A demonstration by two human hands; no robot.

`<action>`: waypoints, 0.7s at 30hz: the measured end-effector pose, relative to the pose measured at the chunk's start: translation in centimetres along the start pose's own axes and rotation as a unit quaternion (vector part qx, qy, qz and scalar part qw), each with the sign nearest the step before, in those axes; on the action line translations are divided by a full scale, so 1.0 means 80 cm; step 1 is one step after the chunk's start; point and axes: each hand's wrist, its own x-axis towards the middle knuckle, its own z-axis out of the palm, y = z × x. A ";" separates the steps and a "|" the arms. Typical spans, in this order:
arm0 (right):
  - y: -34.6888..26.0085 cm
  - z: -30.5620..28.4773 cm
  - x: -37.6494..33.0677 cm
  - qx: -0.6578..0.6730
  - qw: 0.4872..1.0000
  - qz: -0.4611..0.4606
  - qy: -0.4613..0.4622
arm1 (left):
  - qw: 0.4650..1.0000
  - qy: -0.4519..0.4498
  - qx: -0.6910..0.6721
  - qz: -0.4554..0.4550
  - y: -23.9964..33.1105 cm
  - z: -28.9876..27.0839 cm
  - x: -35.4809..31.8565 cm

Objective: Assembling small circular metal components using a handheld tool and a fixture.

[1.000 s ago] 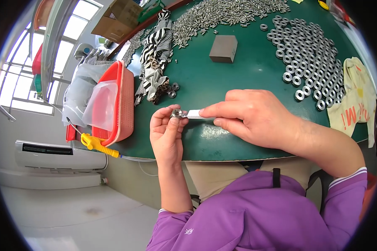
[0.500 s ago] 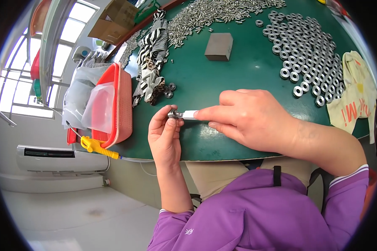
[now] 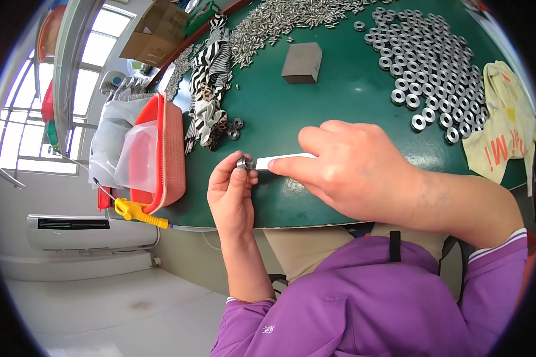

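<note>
Green table (image 3: 259,113) — left hand (image 3: 230,199) pinches metal ring (image 3: 242,163), right hand (image 3: 360,169) white tool (image 3: 262,163) (partly hidden).

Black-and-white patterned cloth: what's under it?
Green tabletop shows along the right side of the cloth, and small metal rings sit beside its near end. Whatever its folds cover is hidden, so I can't tell.

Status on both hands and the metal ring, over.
Left fingers pinch metal ring. Right fingers grip white tool, end at ring. Grey block beyond, clear of both.
</note>
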 end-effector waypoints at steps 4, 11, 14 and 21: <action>0.004 -0.001 0.002 -0.026 0.999 -0.036 0.022 | 1.000 -0.007 0.002 -0.005 0.000 0.000 0.001; 0.003 -0.005 0.001 0.009 0.999 -0.010 -0.036 | 1.000 -0.008 -0.017 -0.012 0.001 0.001 0.001; 0.002 -0.003 -0.001 0.051 0.999 0.007 -0.017 | 1.000 -0.008 -0.019 -0.006 0.000 0.001 0.002; -0.006 -0.011 -0.001 0.031 0.997 0.029 -0.071 | 1.000 -0.002 0.002 0.010 0.001 0.004 0.000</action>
